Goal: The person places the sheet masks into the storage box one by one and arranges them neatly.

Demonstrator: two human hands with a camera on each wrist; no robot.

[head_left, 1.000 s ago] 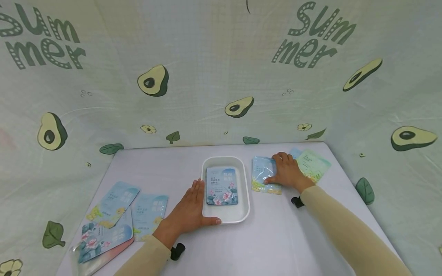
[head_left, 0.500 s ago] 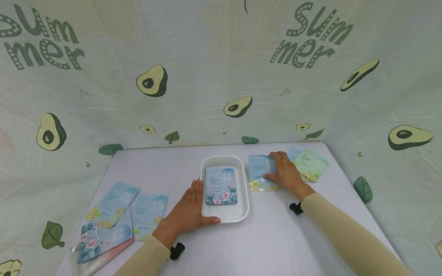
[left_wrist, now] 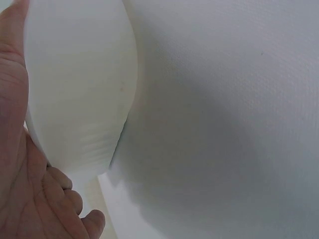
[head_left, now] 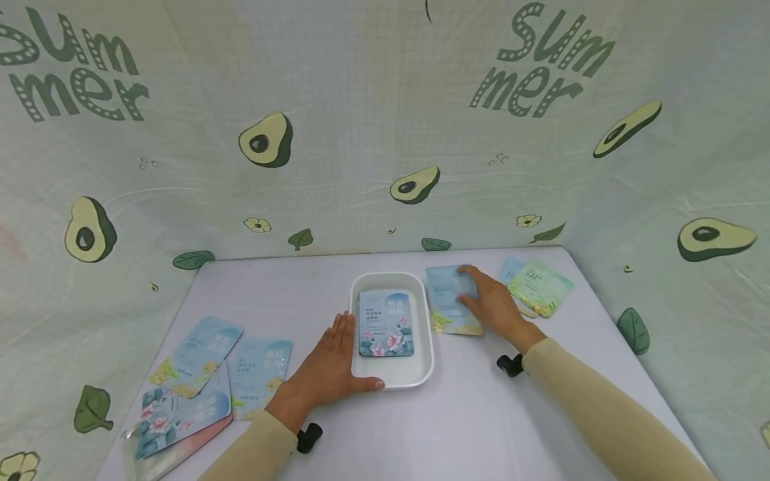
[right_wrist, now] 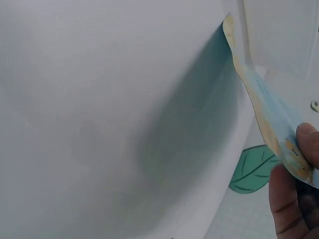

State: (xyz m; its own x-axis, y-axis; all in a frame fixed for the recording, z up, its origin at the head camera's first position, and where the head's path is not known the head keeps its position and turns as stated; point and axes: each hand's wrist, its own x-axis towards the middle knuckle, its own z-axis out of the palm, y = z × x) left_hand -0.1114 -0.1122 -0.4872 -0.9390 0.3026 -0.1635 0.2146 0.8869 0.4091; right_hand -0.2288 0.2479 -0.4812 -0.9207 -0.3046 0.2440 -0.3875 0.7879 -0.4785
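Note:
My right hand [head_left: 496,306] pinches a light-blue flat sachet [head_left: 448,294] with a yellow and green lower edge. The right wrist view shows this sachet [right_wrist: 264,107] tilted between thumb and finger, its shadow on the table. It hangs just right of a white rectangular tray [head_left: 424,347]. Inside the tray lies a blue sachet [head_left: 386,324] printed with pink flowers. My left hand [head_left: 321,371] rests against the tray, fingers straight along its left side and thumb at its front edge. In the left wrist view the tray wall [left_wrist: 82,84] is beside the hand [left_wrist: 30,164].
On the left of the white-clothed table [head_left: 469,421] lie a blue sachet [head_left: 198,354], another blue sachet [head_left: 261,374], a flower-printed sachet [head_left: 186,414] and a pink-and-clear packet [head_left: 174,457]. At the back right a green sachet [head_left: 541,287] overlaps a blue one [head_left: 510,269]. A printed cloth hangs behind.
My right hand has drawn the blue sachet leftward, away from the green sachet and up to the tray's right side. My left hand and the tray have stayed in place.

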